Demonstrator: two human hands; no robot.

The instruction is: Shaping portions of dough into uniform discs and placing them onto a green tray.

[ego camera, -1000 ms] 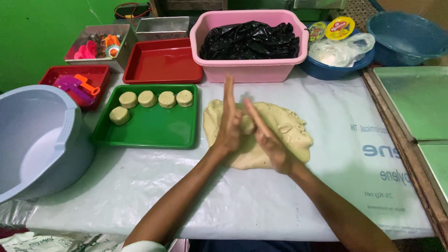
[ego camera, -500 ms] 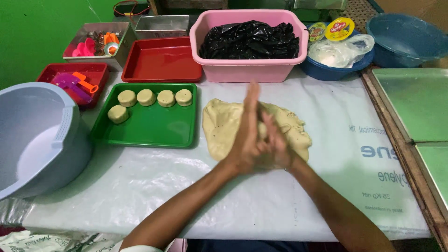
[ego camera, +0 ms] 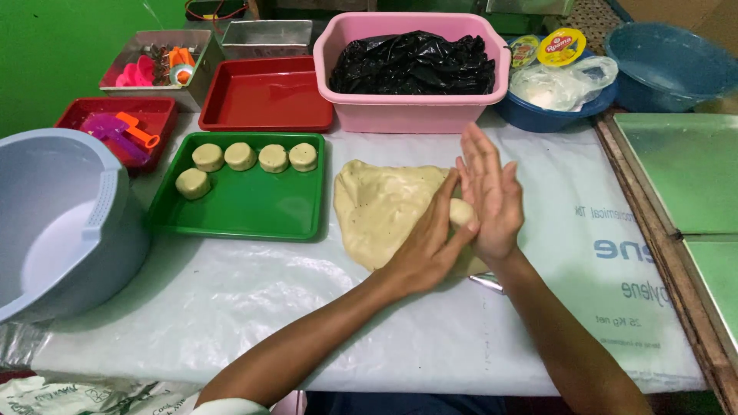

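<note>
Your left hand and right hand press palm to palm around one small dough ball, which peeks out pale between them. The left hand's fingers curl partly up around the ball from below; the right hand is flat and open, fingers together and pointing up, pushing against the ball from the other side. Neither hand closes fully; the ball is simply trapped between the two palms, held over the right edge of the one flattened dough sheet lying on the plastic-covered table.

Just left of the sheet sits one green tray with five round dough discs: four in a row along the back, one apart at the left front. Behind it are two red trays, the left one holding plastic cutters. Behind those stand two metal tins, one with small tools in it.

One pink tub holds black plastic. Two blue bowls sit at the back right, the nearer one holding a clear bag. One large grey basin stands at your far left. Two green sheets lie at the right.
</note>
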